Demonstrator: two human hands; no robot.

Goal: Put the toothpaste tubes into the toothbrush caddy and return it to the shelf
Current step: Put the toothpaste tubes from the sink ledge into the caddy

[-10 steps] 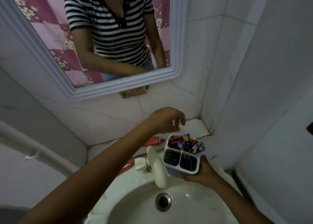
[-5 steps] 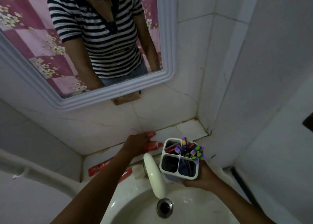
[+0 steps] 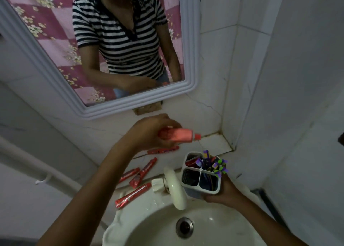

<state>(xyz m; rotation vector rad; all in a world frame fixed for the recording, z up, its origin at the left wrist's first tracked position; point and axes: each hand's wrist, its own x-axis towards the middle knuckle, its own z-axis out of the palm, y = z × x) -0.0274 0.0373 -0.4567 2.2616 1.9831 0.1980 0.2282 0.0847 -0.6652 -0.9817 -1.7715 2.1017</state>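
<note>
My left hand (image 3: 149, 132) grips a red toothpaste tube (image 3: 178, 135), held in the air above the tiled shelf (image 3: 214, 143), cap pointing right. My right hand (image 3: 223, 191) holds the white four-compartment caddy (image 3: 202, 175) from below, over the sink's right rim. One back compartment holds a red tube (image 3: 192, 163); purple and green toothbrushes (image 3: 217, 166) stick out of another. Several more red tubes lie on the shelf and sink edge: one under my left hand (image 3: 163, 150), a pair (image 3: 141, 173) further left, one (image 3: 133, 195) on the basin rim.
A white faucet (image 3: 175, 188) juts over the basin (image 3: 149, 227) just left of the caddy. The drain (image 3: 184, 227) sits below. A framed mirror (image 3: 189, 59) hangs on the tiled wall above. A white pipe (image 3: 37, 167) runs along the left wall.
My left hand went down to the shelf, closed on a red toothpaste tube and has lifted it. The caddy in my right hand has stayed roughly in place.
</note>
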